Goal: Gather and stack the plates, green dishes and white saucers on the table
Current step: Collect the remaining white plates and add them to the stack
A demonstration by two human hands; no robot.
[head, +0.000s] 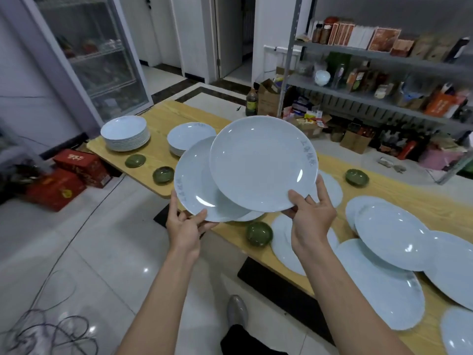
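Plates, pale blue-white, sit in two groups: stacked at the table's left end and loose along its right half.

Left to right:
- Red boxes (76,172) on the floor, beside the left end of the wooden table (163,116).
- Tall plate stack (125,134) on the table's left corner.
- First green dish (135,160) and second green dish (163,174) near the front edge, apart from each other.
- Shorter plate stack (189,135) behind them, partly hidden by the held plates.
- Left hand (185,226) grips the left plate (197,185) at its near rim, thumb on top and fingers under. The plate is in the air, tilted toward the camera.
- Right plate (261,162) lies over the left plate's right side. Right hand (311,216) grips its near rim, thumb on top.
- Third green dish (259,234) on the table, below the held pair and between the two wrists.
- Fourth green dish (357,177) alone near the far edge.
- Loose plates (391,234) overlap one another flat on the table's right half.
- Metal shelving (384,60) behind, holding boxes and bottles.
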